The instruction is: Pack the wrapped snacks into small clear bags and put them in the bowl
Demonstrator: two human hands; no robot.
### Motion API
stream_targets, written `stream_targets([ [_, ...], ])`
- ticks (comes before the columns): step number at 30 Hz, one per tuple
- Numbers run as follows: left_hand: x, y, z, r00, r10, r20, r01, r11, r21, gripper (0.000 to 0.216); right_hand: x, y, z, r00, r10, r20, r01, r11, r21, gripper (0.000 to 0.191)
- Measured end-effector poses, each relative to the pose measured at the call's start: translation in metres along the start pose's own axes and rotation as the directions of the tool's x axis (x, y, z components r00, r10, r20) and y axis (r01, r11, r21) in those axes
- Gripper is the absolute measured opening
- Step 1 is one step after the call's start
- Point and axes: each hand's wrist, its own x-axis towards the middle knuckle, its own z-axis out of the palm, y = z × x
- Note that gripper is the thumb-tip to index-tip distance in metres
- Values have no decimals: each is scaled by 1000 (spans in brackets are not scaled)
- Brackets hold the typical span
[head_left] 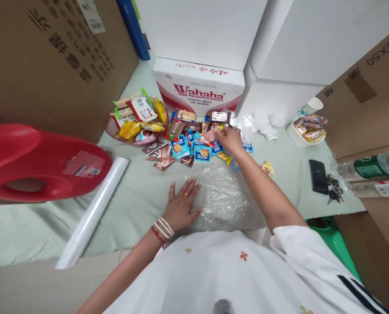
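Note:
My left hand (181,205) lies flat with fingers spread, pressing the left edge of a clear plastic bag (223,196) on the pale green cloth. My right hand (228,140) reaches forward into a pile of small snack packets (194,144), its fingers curled around something among the blue and brown wrappers; I cannot make out what. A pink bowl (115,131) heaped with yellow and white snack packs stands left of the pile.
A Wahaha carton (199,85) stands behind the pile. A red jug (33,161) and a white roll (92,213) lie at the left. At the right sit a white bowl of snacks (307,131), a phone (318,175), keys (334,192) and bottles (371,168).

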Motion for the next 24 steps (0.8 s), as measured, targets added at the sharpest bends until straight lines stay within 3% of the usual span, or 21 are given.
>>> stream_targets([
  [2, -2, -1, -1, 1000, 5, -4, -5, 1000, 11, 83, 14, -13, 9, 996, 2, 90, -1, 1000, -15, 23],
  [4, -3, -1, 0, 1000, 3, -19, -3, 1000, 4, 86, 17, -13, 5, 996, 4, 85, -6, 1000, 23, 19],
  [9, -3, 0, 1, 999, -16, -36, 14, 998, -56, 90, -31, 30, -47, 973, 70, -220, 10, 940, 342, 33],
  [11, -2, 0, 1, 999, -19, -37, 16, 997, -78, 91, -67, 48, -64, 954, 169, -250, -23, 867, 498, 41],
  [13, 1, -1, 0, 999, -17, -33, 14, 995, -95, 91, -108, 59, -67, 952, 266, -153, -125, 791, 599, 45],
  [16, 5, -2, 0, 1000, -10, -20, 8, 994, -105, 90, -166, 62, -42, 947, 316, 52, -275, 723, 634, 46],
  [18, 8, -3, 0, 1000, -9, -19, 8, 995, -98, 90, -193, 58, -17, 950, 288, 123, -306, 774, 554, 45],
  [20, 9, -4, 1, 1000, -9, -28, 7, 997, -82, 91, -208, 52, 0, 970, 233, 71, -243, 906, 348, 48],
  [22, 8, -4, 1, 999, 0, -36, -2, 998, -68, 91, -213, 44, 4, 995, 101, 14, -102, 991, 84, 54],
  [24, 5, -3, 2, 999, 20, -34, -22, 998, -61, 91, -210, 37, 1, 984, -112, 135, 122, 990, -71, 58],
])
